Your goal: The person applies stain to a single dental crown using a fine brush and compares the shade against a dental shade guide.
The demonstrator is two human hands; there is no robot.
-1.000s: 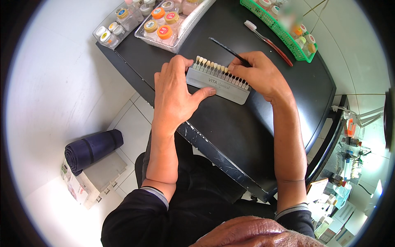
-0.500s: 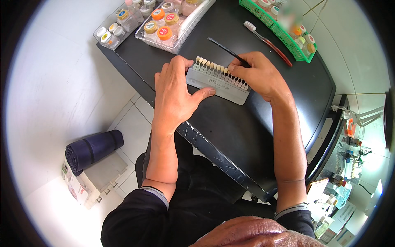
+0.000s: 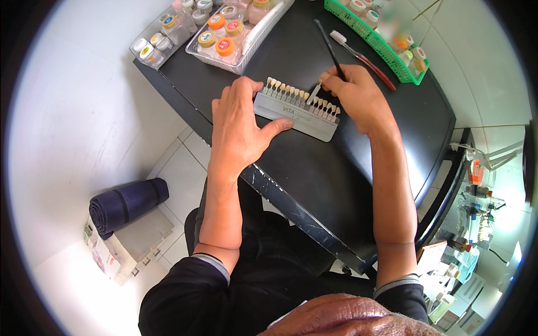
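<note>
A grey tooth shade guide (image 3: 297, 116) with a row of tooth-coloured tabs lies over the black desk. My left hand (image 3: 238, 120) grips its left end, thumb along the lower front and fingers at the upper corner. My right hand (image 3: 358, 95) pinches a single shade tab (image 3: 314, 94) by its upper end; the tab stands above the row, its lower end still at the holder. A slim dark rod-like tool (image 3: 329, 43), possibly a brush, is also held in the right hand and points away from me. Part of the tab is hidden by the fingertips.
On the black desk (image 3: 314, 185), a white basket (image 3: 246, 56) and a clear tray (image 3: 159, 61) of lidded jars stand at the far left. A red-handled toothbrush (image 3: 364, 59) lies beside a green basket (image 3: 386, 56) of small bottles. A rolled dark mat (image 3: 129, 204) is at lower left.
My right hand has lifted slightly and drawn one shade tab up from the row. The dark tool in it has swung more upright. My left hand keeps its hold.
</note>
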